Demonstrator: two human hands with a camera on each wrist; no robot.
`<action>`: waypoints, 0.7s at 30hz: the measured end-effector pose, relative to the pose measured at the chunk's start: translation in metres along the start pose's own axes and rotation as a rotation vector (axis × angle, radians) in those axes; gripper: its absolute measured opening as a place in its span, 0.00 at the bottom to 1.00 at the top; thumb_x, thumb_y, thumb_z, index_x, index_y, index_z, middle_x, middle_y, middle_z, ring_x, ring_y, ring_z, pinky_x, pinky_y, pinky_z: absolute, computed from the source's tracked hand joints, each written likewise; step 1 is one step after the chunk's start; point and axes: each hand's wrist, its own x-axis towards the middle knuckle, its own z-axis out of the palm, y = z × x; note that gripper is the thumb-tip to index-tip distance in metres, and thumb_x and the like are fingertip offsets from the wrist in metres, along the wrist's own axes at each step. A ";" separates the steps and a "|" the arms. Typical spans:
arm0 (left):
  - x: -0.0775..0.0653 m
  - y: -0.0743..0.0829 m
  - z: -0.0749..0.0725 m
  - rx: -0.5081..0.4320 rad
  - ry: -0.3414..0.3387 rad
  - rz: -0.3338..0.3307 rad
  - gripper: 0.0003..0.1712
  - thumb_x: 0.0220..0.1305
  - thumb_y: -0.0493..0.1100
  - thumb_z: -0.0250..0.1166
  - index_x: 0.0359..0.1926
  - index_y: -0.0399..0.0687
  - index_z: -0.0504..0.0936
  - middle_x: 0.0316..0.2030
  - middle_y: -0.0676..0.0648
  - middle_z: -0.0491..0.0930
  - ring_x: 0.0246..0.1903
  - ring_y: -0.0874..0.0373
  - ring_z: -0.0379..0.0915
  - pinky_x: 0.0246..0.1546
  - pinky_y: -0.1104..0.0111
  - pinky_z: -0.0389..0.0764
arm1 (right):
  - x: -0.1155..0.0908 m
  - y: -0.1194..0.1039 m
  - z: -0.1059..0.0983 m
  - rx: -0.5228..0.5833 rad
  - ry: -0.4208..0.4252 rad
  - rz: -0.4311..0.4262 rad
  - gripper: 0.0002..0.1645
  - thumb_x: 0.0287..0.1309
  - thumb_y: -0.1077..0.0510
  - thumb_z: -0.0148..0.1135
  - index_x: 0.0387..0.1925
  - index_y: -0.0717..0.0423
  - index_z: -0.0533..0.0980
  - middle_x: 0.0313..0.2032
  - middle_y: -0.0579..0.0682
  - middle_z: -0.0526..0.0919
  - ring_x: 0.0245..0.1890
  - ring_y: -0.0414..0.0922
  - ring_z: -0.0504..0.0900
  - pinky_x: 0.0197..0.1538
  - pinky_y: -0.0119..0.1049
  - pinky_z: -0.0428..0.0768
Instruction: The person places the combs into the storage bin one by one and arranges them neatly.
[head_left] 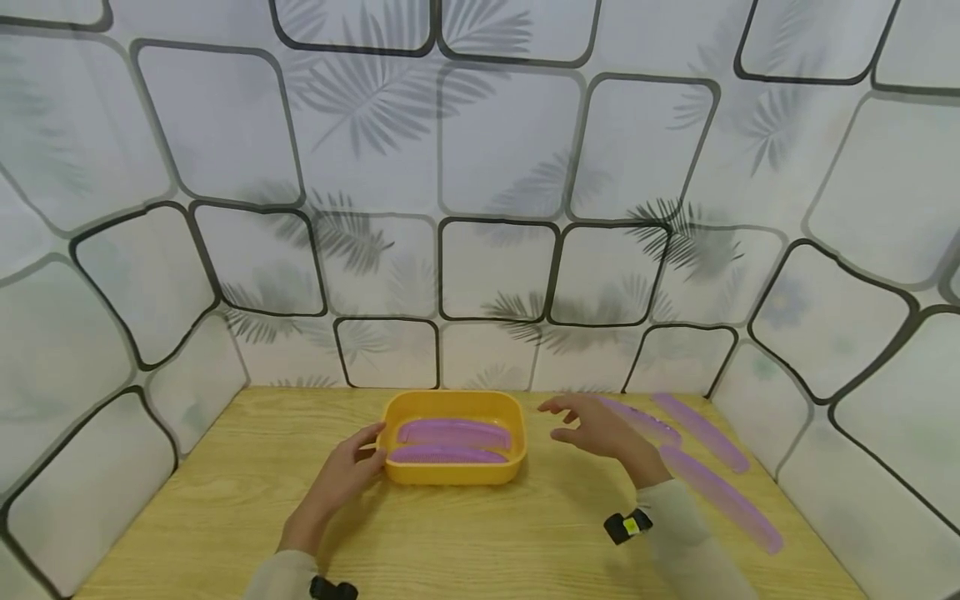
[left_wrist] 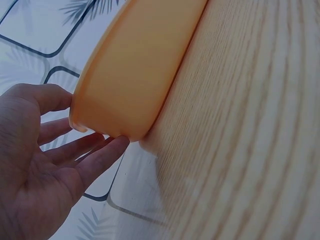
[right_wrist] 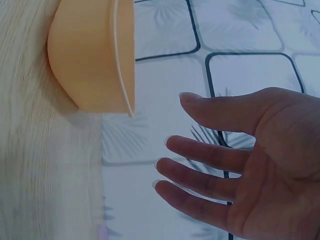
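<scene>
A yellow plastic basin (head_left: pixel 453 477) stands on the table, with two translucent purple combs (head_left: pixel 453 433) lying lengthwise inside it. My left hand (head_left: pixel 348 467) holds the basin's left end, its fingers and thumb curved around the rim and corner. In the left wrist view, the fingertips (left_wrist: pixel 122 141) touch the basin's outer wall (left_wrist: pixel 132 65). To the right of the basin, my right hand (head_left: pixel 600 429) hovers with fingers spread and holds nothing. The right wrist view shows this hand (right_wrist: pixel 270 165) apart from the basin wall (right_wrist: pixel 85 55).
Three more purple combs lie at the table's right side: one comb (head_left: pixel 645 423) partly behind the right hand, another comb (head_left: pixel 701 431) near the right wall, and a nearer comb (head_left: pixel 723 497) by the right sleeve. Patterned cloth walls (head_left: pixel 495 275) enclose the wooden table (head_left: pixel 465 542).
</scene>
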 end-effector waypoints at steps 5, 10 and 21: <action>0.000 0.000 0.001 0.002 0.006 -0.006 0.31 0.76 0.36 0.60 0.74 0.30 0.65 0.67 0.25 0.71 0.61 0.35 0.78 0.52 0.63 0.88 | -0.019 0.011 -0.009 0.000 0.035 0.021 0.22 0.65 0.59 0.69 0.60 0.59 0.80 0.57 0.60 0.84 0.49 0.56 0.84 0.51 0.52 0.86; 0.001 0.000 0.001 0.006 0.013 -0.015 0.31 0.76 0.37 0.60 0.74 0.31 0.65 0.67 0.26 0.72 0.61 0.35 0.78 0.52 0.64 0.88 | -0.040 0.023 -0.014 -0.011 0.042 0.043 0.23 0.65 0.59 0.70 0.60 0.60 0.79 0.58 0.62 0.83 0.48 0.57 0.85 0.48 0.49 0.87; 0.000 -0.002 0.001 -0.006 0.001 0.013 0.31 0.75 0.36 0.60 0.73 0.28 0.65 0.66 0.24 0.71 0.60 0.33 0.78 0.52 0.62 0.88 | -0.085 0.053 -0.021 -0.017 0.079 0.064 0.23 0.61 0.62 0.71 0.57 0.65 0.79 0.53 0.65 0.85 0.45 0.59 0.86 0.46 0.48 0.88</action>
